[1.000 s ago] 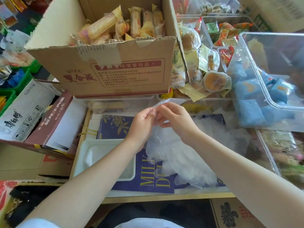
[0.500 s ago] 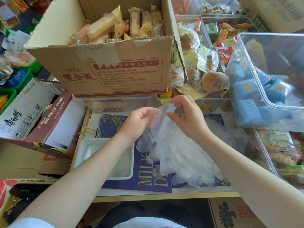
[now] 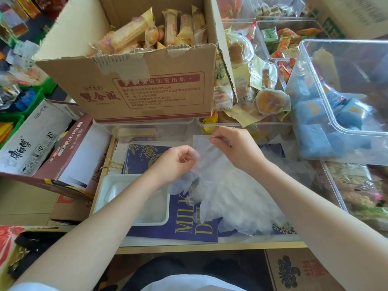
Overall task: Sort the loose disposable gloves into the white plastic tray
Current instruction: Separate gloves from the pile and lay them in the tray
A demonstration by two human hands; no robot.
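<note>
At centre, left hand (image 3: 175, 162) and right hand (image 3: 235, 148) both pinch one clear glove (image 3: 204, 150), separating it from pile (image 3: 231, 200); white tray (image 3: 109, 185) waits at 8 o'clock.

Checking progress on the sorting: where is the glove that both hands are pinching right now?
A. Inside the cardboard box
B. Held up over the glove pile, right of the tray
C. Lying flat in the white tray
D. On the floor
B: the left hand and right hand pinch a clear glove above the pile, to the right of the tray.
</note>
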